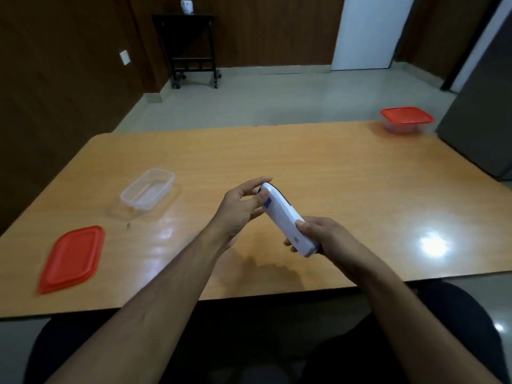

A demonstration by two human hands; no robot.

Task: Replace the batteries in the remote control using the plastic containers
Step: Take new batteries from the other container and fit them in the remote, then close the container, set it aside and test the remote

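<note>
Gripping a white remote control [284,217] above the tabletop [332,167], both hands risk fumbling it toward six o'clock if fingers slip.

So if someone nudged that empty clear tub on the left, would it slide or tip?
Probably slide: the clear tub looks thin, empty and light, and the table is glossy. Tipping seems unlikely, since it sits low and wide.

Remote control [285,218] button face turned away, closed container [406,120] contents blurred, unreadable
</note>
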